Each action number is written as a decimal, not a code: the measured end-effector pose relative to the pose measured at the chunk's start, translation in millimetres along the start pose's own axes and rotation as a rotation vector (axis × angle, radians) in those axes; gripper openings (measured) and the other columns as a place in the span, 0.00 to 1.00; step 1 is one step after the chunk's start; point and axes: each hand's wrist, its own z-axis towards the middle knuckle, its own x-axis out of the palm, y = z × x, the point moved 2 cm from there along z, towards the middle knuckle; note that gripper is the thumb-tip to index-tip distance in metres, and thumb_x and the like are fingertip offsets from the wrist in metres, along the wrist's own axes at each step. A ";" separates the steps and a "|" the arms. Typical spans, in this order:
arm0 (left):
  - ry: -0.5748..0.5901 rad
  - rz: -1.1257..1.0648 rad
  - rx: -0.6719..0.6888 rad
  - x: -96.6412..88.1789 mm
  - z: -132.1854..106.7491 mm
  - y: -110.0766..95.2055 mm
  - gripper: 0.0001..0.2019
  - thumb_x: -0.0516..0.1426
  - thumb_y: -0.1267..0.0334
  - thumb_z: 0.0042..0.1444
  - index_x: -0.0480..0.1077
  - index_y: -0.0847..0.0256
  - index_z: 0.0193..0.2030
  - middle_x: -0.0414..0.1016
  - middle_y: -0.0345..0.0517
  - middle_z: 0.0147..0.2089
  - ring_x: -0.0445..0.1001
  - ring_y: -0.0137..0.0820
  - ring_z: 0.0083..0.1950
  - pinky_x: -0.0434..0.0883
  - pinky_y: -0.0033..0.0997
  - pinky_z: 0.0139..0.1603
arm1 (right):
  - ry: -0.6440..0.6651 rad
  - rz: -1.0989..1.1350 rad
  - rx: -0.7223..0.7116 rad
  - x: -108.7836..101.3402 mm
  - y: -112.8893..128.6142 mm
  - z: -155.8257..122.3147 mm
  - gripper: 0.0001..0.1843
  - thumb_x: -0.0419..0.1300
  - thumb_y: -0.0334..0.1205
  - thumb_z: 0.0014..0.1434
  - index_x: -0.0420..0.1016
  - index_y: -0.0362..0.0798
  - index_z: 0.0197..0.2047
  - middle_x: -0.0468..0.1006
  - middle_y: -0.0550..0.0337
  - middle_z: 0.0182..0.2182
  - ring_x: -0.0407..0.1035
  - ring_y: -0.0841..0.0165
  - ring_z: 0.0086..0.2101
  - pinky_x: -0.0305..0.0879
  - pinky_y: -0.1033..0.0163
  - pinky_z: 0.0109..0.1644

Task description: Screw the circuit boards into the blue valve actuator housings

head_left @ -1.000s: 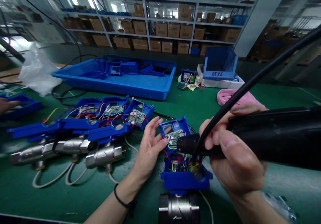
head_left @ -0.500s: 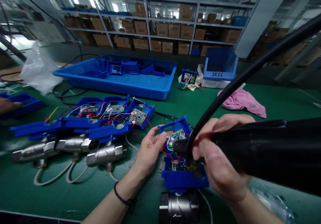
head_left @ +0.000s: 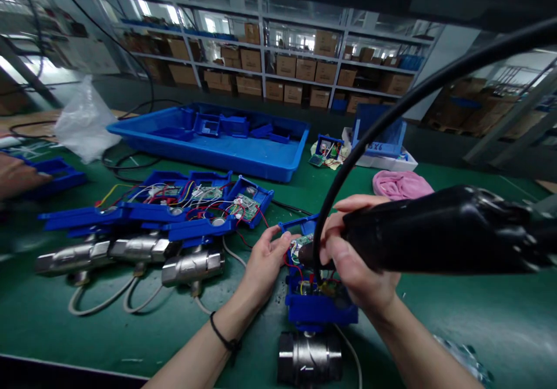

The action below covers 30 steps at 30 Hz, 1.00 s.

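Observation:
My left hand (head_left: 265, 264) grips the left edge of a small blue plastic housing (head_left: 300, 225) with a green circuit board (head_left: 301, 242) inside. My right hand (head_left: 354, 255) is wrapped around a thick black corded tool (head_left: 418, 232). The tool's dark tip is over the board; whether it touches, I cannot tell. Its cable (head_left: 369, 139) arcs up to the right. Below both hands sits an opened blue base (head_left: 322, 309) with red and yellow wires, mounted on a metal valve (head_left: 308, 357). My right fingers hide part of the housing.
Left of my hands lie several silver valves (head_left: 194, 267) with wired blue housings (head_left: 250, 200). Behind them stands a large blue tray (head_left: 217, 159) holding blue parts. A pink cloth (head_left: 400, 184) and a blue bin (head_left: 378, 130) are beyond the tool. Another person's hand (head_left: 20, 177) is at far left.
The view has shifted slightly. The tool's rear end has swung upward, and my right hand has moved a little left with it. My left hand keeps its grip on the housing.

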 end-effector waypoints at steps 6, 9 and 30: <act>-0.021 0.014 -0.012 -2.8 3.6 5.0 0.22 0.60 0.57 0.54 0.61 0.63 0.53 0.80 0.54 0.41 0.79 0.36 0.42 0.74 0.33 0.44 | -0.108 0.235 -0.057 -8.7 29.0 22.1 0.13 0.59 0.32 0.51 0.66 0.51 0.41 0.69 0.71 0.21 0.64 0.76 0.17 0.62 0.68 0.21; -0.039 0.016 0.004 -3.7 5.8 5.8 0.24 0.62 0.55 0.51 0.61 0.63 0.51 0.80 0.56 0.42 0.79 0.39 0.45 0.74 0.38 0.48 | -0.138 0.224 -0.122 -25.4 45.8 45.6 0.13 0.59 0.34 0.50 0.67 0.50 0.42 0.69 0.70 0.22 0.65 0.75 0.18 0.64 0.66 0.24; -0.082 0.148 0.118 -11.6 9.3 2.0 0.28 0.63 0.46 0.44 0.71 0.67 0.45 0.81 0.56 0.40 0.77 0.45 0.47 0.72 0.40 0.52 | 0.600 -1.289 0.335 -87.9 -151.0 114.4 0.21 0.56 0.48 0.61 0.66 0.45 0.54 0.71 0.53 0.47 0.69 0.64 0.44 0.68 0.51 0.49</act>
